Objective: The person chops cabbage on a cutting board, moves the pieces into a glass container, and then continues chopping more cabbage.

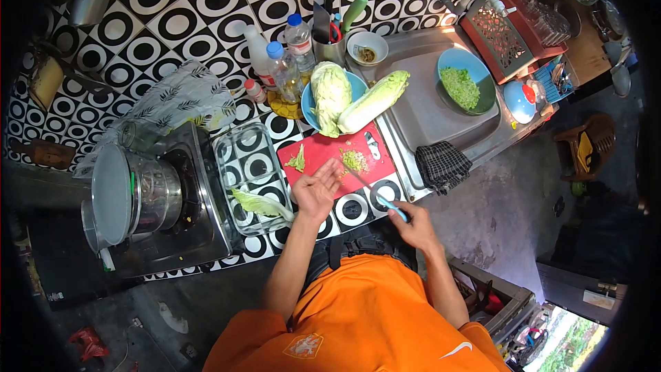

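Observation:
My right hand (415, 229) grips the blue handle of a knife (391, 205), its blade reaching over the red cutting board (313, 146). Palm up, my left hand (317, 193) hangs above the board's near left part, fingers stretched out and nothing in it. A small heap of chopped greens (354, 160) lies on the board by the blade tip, and a leafy scrap (297, 159) is farther left. Behind the board, a napa cabbage (332, 96) and a second, longer cabbage (375, 102) rest on a blue bowl (309, 107).
Left of the board, a glass dish (224, 158) holds a cabbage leaf (261, 205). A stove with a steel pot (160, 193) stands farther left. On the right is a sink (413, 72) with a bowl of chopped greens (459, 88) and a dark checked cloth (443, 167). Bottles (284, 72) stand behind.

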The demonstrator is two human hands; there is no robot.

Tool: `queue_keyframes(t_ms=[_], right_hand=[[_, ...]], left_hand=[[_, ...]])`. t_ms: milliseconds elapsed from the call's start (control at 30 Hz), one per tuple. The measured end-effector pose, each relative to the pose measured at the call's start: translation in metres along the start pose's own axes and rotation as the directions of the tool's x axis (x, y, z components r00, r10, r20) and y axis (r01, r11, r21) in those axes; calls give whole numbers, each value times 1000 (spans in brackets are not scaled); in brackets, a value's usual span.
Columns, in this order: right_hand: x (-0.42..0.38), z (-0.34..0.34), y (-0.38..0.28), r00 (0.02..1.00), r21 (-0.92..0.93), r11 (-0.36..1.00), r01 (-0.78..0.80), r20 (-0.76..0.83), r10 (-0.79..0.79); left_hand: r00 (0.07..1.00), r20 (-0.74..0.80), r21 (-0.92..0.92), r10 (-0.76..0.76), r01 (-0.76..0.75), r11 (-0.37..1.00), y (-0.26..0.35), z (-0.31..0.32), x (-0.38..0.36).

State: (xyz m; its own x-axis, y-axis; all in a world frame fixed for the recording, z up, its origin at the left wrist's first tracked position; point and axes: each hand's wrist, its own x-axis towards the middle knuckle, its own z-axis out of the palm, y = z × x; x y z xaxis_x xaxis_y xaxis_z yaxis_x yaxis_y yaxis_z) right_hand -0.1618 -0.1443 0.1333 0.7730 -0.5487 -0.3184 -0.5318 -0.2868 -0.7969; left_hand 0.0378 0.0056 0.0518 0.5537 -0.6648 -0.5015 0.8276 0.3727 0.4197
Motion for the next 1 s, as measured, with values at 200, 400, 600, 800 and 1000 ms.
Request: queue_keyframes(t_ms=[200,400,600,800,1000], right_hand=[[15,46,16,981,111,985,130,131,-144],[29,61,46,989,45,991,129,61,-132],[35,59,57,993,51,993,-102,63,99],[26,57,47,986,-72,997,5,165,7],[33,67,55,992,-235,972,-8,123,38]], left_hand=[[967,24,-522,-253,228,822,2,12,-21],[951,-65,-571,-303,213,792,3,12,-26],[955,-9,-471,-296,257,844,0,-12,-22],[969,-246,83,-15,37,996,13,-24,-15],[957,-235,346,171,-82,935,19,-30,-16]])
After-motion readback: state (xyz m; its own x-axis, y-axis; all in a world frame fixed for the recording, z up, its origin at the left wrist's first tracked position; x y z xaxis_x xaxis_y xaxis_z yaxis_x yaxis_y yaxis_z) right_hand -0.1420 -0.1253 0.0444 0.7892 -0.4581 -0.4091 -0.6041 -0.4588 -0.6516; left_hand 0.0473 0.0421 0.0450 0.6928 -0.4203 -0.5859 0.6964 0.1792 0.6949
